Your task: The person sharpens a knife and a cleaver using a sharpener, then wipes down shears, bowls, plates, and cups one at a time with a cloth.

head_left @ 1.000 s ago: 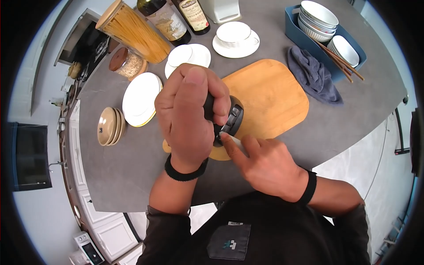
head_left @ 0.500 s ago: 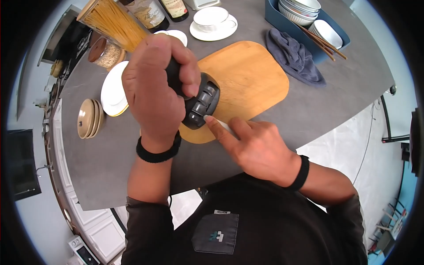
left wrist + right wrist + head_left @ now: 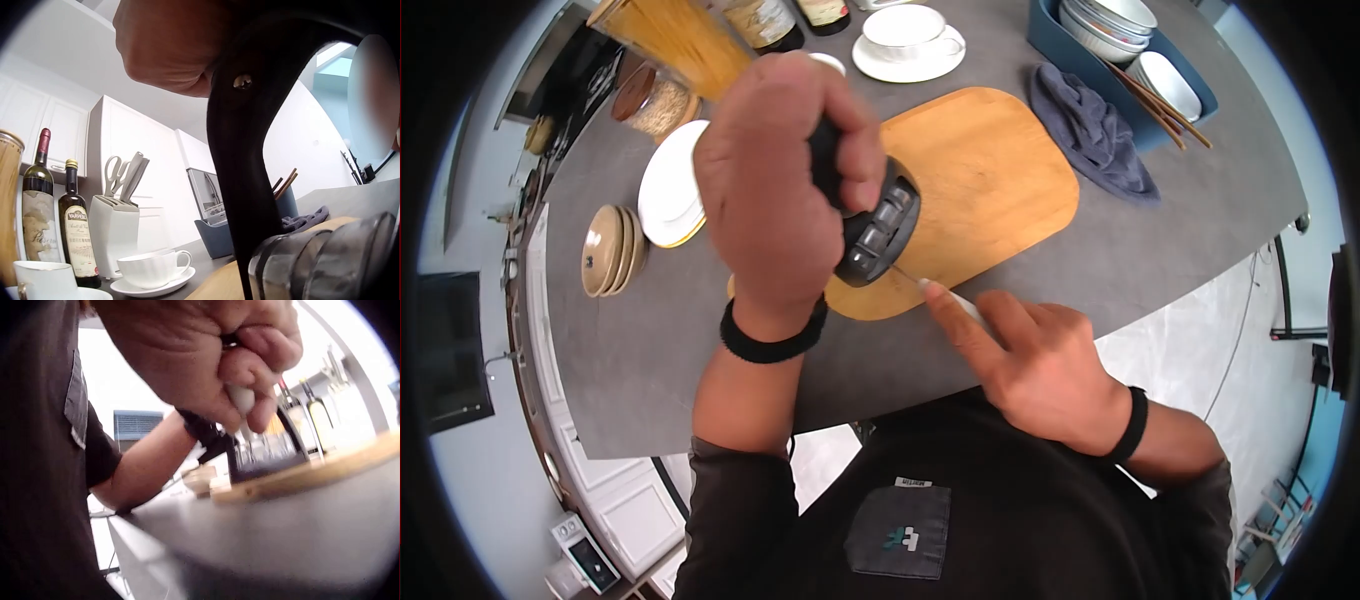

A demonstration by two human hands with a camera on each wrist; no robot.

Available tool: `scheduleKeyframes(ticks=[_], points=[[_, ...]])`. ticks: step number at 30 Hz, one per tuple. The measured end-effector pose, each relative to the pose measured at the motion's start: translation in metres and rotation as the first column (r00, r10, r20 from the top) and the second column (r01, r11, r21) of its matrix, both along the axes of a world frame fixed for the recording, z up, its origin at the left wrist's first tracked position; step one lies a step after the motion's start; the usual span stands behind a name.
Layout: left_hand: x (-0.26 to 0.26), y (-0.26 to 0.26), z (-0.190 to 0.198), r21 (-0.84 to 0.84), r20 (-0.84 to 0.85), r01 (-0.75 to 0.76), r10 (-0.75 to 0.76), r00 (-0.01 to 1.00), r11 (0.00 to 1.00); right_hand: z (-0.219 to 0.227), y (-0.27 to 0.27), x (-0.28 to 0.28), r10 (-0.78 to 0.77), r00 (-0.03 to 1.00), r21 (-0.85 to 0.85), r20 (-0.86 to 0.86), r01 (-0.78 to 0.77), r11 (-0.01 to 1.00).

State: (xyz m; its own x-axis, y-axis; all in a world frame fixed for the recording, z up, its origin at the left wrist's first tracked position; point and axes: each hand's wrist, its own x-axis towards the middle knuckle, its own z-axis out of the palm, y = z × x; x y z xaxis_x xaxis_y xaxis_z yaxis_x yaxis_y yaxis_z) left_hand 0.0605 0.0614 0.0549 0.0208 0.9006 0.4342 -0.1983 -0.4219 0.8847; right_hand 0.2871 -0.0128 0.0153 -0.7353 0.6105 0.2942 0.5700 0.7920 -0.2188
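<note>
Left hand (image 3: 770, 190) grips the sharpener (image 3: 887, 225), blocking most of its handle; board (image 3: 1000, 175) beneath. Right hand (image 3: 1050, 370) holds white-handled knife (image 3: 966, 308), blade barely visible. Plates (image 3: 668, 190) beside left hand, partly hidden.

Smooth wooden board (image 3: 990, 175), glossy black plastic sharpener (image 3: 882, 232).

A bottle label and a cloth tag are showing readable lettering on a kitchen counter and a dark shirt.
The yellow-capped bottle (image 3: 78, 240) is carrying a name apparently starting "VARVE", its ending and smaller print staying unclear; the red-topped bottle (image 3: 40, 215) is bearing blurred script, seemingly opening with "P"; the white tag (image 3: 913, 482) above the chest pocket (image 3: 900, 530) is reading "Martin".
</note>
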Motion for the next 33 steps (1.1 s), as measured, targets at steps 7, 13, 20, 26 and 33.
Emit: scheduleKeyframes(ticks=[7, 13, 20, 26, 33], points=[[-0.003, 0.0, 0.001, -0.015, 0.009, -0.004, 0.004, 1.0, 1.0, -0.018, 0.022, -0.046, -0.022, 1.0, 0.068, -0.017, 0.024, 0.997], [0.004, -0.001, 0.003, -0.02, 0.156, -0.051, 0.054, 0.986, 0.998, 0.006, 0.002, -0.006, 0.047, 0.998, 0.048, -0.031, -0.046, 0.998], [0.004, 0.0, 0.004, 0.002, 0.125, -0.04, 0.039, 0.991, 0.999, 0.002, 0.029, -0.044, 0.062, 0.998, 0.059, 0.032, -0.064, 0.996], [0.004, -0.001, 0.007, -0.018, 0.148, -0.053, 0.055, 0.987, 0.998, 0.011, 0.014, -0.015, 0.041, 0.999, -0.017, 0.033, -0.04, 0.999], [0.004, 0.0, 0.007, -0.023, 0.154, -0.04, 0.043, 0.987, 0.999, -0.003, 0.02, -0.027, 0.066, 0.998, 0.065, 0.002, -0.066, 0.996]])
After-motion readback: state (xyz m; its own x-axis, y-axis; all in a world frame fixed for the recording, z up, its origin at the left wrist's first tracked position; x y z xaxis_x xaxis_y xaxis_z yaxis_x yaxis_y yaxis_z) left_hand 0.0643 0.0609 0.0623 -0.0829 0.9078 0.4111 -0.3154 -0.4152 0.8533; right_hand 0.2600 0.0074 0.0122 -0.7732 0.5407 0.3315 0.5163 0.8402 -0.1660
